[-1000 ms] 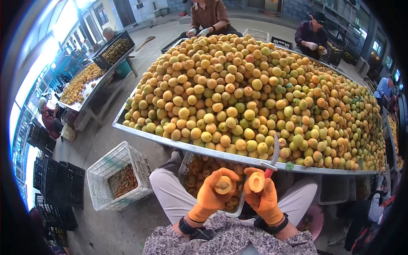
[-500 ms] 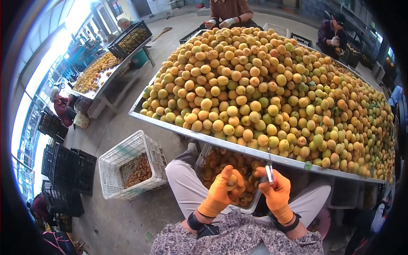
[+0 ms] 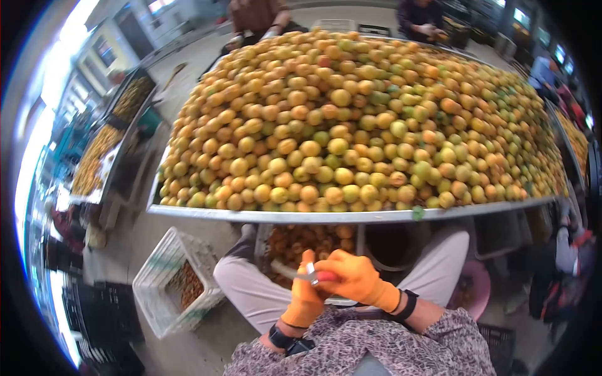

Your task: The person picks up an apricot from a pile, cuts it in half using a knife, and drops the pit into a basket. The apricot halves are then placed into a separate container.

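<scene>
My right hand, in an orange glove, is closed round the red handle of a small tool with a metal part. Against it, my gloved left hand is closed; whatever its fingers hold is hidden. Both hands are over a crate of cut orange fruit between my knees. Beyond them, a heap of yellow-orange fruit lies on a metal-edged table.
A white crate with brown pieces stands on the left floor, near black crates. A pink basin is at the right. People sit across the table. Another fruit table is at the left.
The view has swung right. My hands have come together, the right moving leftward with the tool. The fruit seen in my left hand earlier is now hidden.
</scene>
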Demonstrator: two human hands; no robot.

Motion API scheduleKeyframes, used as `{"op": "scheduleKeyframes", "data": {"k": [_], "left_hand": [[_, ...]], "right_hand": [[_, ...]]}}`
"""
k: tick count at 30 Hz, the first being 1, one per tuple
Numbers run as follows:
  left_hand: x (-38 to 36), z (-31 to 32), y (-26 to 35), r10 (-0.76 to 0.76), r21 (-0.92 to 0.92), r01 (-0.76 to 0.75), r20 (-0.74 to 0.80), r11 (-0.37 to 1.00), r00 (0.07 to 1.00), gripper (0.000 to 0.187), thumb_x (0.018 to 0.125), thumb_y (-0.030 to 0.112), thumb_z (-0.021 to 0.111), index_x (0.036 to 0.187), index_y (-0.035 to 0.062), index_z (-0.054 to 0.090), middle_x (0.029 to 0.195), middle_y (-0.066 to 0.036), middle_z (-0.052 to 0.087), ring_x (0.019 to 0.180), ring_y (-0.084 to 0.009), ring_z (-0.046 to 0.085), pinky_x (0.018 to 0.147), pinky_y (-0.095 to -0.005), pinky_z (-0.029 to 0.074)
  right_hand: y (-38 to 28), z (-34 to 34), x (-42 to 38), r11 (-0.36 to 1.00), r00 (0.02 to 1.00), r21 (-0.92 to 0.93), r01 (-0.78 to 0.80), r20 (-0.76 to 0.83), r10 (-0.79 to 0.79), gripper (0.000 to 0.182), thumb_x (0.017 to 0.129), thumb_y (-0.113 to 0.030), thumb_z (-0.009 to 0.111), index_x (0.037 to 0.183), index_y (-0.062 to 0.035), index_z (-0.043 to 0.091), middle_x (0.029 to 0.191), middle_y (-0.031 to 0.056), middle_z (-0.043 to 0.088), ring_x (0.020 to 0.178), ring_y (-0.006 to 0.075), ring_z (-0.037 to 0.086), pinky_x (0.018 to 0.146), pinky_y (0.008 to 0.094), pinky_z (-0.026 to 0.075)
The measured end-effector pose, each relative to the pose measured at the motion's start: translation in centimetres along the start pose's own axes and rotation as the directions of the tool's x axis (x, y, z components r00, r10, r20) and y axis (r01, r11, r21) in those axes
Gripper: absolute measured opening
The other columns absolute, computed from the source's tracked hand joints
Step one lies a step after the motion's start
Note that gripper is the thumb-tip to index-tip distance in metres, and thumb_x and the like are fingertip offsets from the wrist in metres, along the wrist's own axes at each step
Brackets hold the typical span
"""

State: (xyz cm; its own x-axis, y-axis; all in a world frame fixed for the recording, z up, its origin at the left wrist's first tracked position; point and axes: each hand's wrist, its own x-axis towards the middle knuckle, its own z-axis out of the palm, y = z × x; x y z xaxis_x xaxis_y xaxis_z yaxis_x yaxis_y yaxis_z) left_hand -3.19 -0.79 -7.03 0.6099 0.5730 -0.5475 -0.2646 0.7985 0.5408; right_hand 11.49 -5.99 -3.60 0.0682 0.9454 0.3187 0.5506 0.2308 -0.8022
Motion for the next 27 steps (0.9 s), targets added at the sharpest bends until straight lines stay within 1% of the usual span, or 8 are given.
{"op": "scheduleKeyframes", "data": {"k": [5,8,12,16,22,24,25,27], "left_hand": [[0.8,0.1,-1.4,0.008,0.189,0.010,-0.095,0.982,0.995,0.050,0.093,0.058,0.051,0.066,0.0170,0.058,0.056,0.004,0.055,0.045,-0.0076,0.050,0.041,-0.0214,0.033],[1.2,1.2,-1.5,-0.198,0.052,0.205,-0.105,0.977,0.974,0.045,0.096,0.057,0.044,0.072,0.0192,0.054,0.057,0.005,0.049,0.049,-0.0081,0.046,0.043,-0.0222,0.030],[1.9,2.8,-0.4,-0.049,0.395,0.067,-0.053,0.916,0.997,0.038,0.094,0.052,0.048,0.072,0.0210,0.052,0.061,0.006,0.047,0.053,-0.0069,0.047,0.043,-0.0205,0.031],[4.4,1.6,0.9,0.004,0.383,-0.003,-0.002,0.924,1.000,0.044,0.097,0.050,0.045,0.083,0.0101,0.059,0.068,-0.002,0.059,0.044,-0.0099,0.044,0.038,-0.0228,0.025],[2.2,8.8,0.7,-0.068,0.451,0.143,-0.177,0.881,0.982,0.048,0.098,0.052,0.043,0.080,0.0105,0.057,0.069,0.002,0.056,0.057,-0.0090,0.051,0.046,-0.0226,0.036],[3.5,6.0,0.5,-0.123,0.456,0.158,-0.106,0.876,0.987,0.033,0.089,0.035,0.062,0.094,0.0039,0.051,0.075,-0.005,0.062,0.064,-0.0183,0.062,0.052,-0.0301,0.047],[4.1,5.2,0.3,0.119,0.778,-0.206,0.169,0.593,0.979,0.029,0.087,0.029,0.064,0.093,0.0046,0.049,0.076,-0.005,0.062,0.062,-0.0183,0.062,0.051,-0.0305,0.046],[5.1,4.8,-0.2,0.168,0.835,-0.507,0.480,0.215,0.861,0.031,0.079,0.021,0.070,0.089,0.0066,0.045,0.076,-0.007,0.059,0.062,-0.0220,0.059,0.053,-0.0311,0.045]], "right_hand": [[2.0,1.2,-2.4,0.943,0.990,-0.309,0.123,0.098,-0.097,0.039,0.075,-0.033,0.073,0.107,-0.0150,0.060,0.080,0.0056,0.057,0.060,0.0263,0.062,0.048,0.0353,0.048],[3.8,1.6,-2.9,0.930,0.993,-0.348,0.119,0.050,-0.109,0.040,0.071,-0.030,0.076,0.103,-0.0138,0.059,0.079,0.0062,0.056,0.059,0.0267,0.061,0.050,0.0357,0.050],[2.7,-1.9,-2.5,0.991,0.995,-0.133,0.024,-0.098,-0.037,0.022,0.073,-0.021,0.073,0.092,-0.0132,0.065,0.075,0.0066,0.057,0.061,0.0276,0.061,0.051,0.0356,0.049],[3.1,-3.9,-3.0,0.995,0.984,-0.096,-0.005,-0.179,-0.013,0.033,0.069,-0.016,0.077,0.101,-0.0143,0.067,0.079,0.0052,0.060,0.063,0.0261,0.061,0.054,0.0331,0.050],[5.2,-3.8,-3.2,0.996,0.989,-0.082,-0.045,-0.145,0.033,0.045,0.075,-0.027,0.073,0.119,-0.0243,0.064,0.084,0.0019,0.061,0.062,0.0247,0.063,0.052,0.0325,0.050],[5.8,-4.1,-3.4,0.995,0.993,-0.103,-0.014,-0.115,0.002,0.039,0.075,-0.027,0.073,0.112,-0.0195,0.065,0.084,0.0031,0.061,0.062,0.0249,0.063,0.052,0.0330,0.050],[5.7,-4.1,-3.4,0.995,0.993,-0.100,-0.017,-0.120,0.005,0.039,0.075,-0.027,0.073,0.112,-0.0195,0.065,0.084,0.0031,0.061,0.062,0.0249,0.063,0.052,0.0330,0.050],[5.2,-4.1,-3.3,0.967,0.988,-0.251,-0.041,-0.155,0.002,0.033,0.068,-0.020,0.078,0.097,-0.0115,0.067,0.078,0.0058,0.061,0.062,0.0256,0.062,0.052,0.0331,0.050]]}}
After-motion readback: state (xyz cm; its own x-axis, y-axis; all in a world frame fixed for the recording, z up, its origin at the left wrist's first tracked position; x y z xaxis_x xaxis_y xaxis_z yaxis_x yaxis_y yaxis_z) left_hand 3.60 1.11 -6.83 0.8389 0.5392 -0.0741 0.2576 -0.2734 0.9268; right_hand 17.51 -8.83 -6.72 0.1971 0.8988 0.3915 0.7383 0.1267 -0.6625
